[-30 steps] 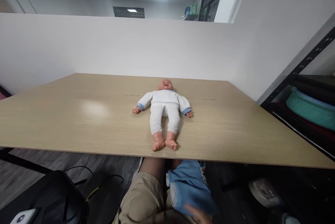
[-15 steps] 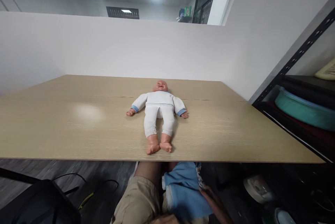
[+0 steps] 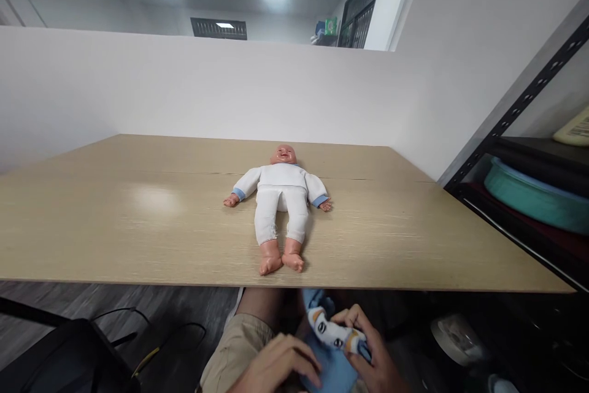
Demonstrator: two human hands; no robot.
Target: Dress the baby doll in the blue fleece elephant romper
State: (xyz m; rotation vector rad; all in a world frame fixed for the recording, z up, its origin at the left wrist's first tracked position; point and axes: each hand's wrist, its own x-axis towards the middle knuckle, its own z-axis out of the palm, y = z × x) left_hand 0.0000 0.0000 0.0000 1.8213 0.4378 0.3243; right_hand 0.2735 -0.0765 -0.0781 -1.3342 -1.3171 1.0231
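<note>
Below the table's front edge, my right hand grips a blue garment with a white, orange and dark printed band, fingers and thumb closed on the band. My left hand lies over my lap at the garment's left side, fingers loosely bent and apart; whether it touches the cloth I cannot tell. On the tabletop a baby doll in a white outfit with blue cuffs rests on its back, arms spread, bare feet close to the front edge.
The wooden table ends at a white wall. At right, a black shelf rack holds a teal basin. A dark object and cables are at lower left on the floor.
Both hands have come up into fuller view. The blue garment has been turned and bunched so that its printed band faces up. The doll stays in its place.
</note>
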